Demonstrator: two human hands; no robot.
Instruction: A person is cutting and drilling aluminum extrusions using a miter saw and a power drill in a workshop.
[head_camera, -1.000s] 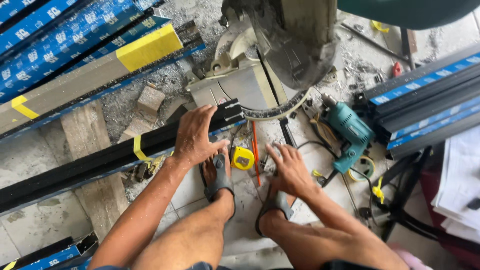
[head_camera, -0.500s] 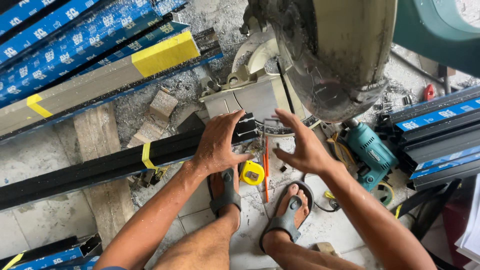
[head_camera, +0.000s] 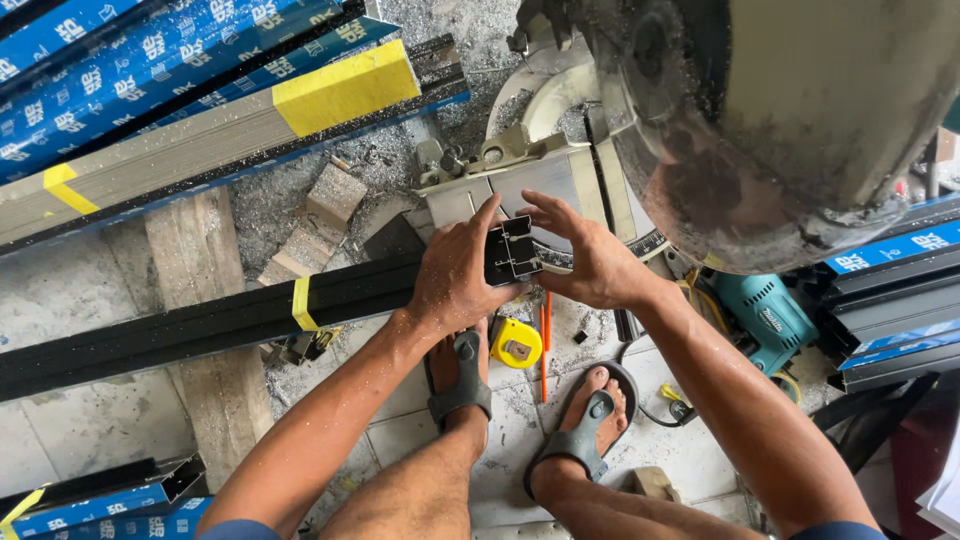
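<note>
A long black aluminium profile (head_camera: 200, 325) with a yellow tape band runs from the left edge to the base of a mitre saw (head_camera: 520, 185). My left hand (head_camera: 455, 275) grips the profile near its cut end (head_camera: 513, 250). My right hand (head_camera: 590, 260) touches that hollow end from the right, fingers spread. The saw's big rounded head (head_camera: 790, 120) hangs above, to the right of both hands. A yellow tape measure (head_camera: 516, 343) and an orange pencil (head_camera: 544, 345) lie on the floor between my sandalled feet (head_camera: 460, 375).
Blue-wrapped profiles (head_camera: 150, 70) and one with a yellow band are stacked at upper left. More wrapped profiles (head_camera: 890, 300) lie at right beside a teal power drill (head_camera: 765, 315). Wooden blocks (head_camera: 335, 195), a plank (head_camera: 215, 380) and metal shavings cover the floor.
My right hand has risen from the floor by my foot to the profile's cut end. My left hand stays on the profile. The camera has moved closer under the saw head.
</note>
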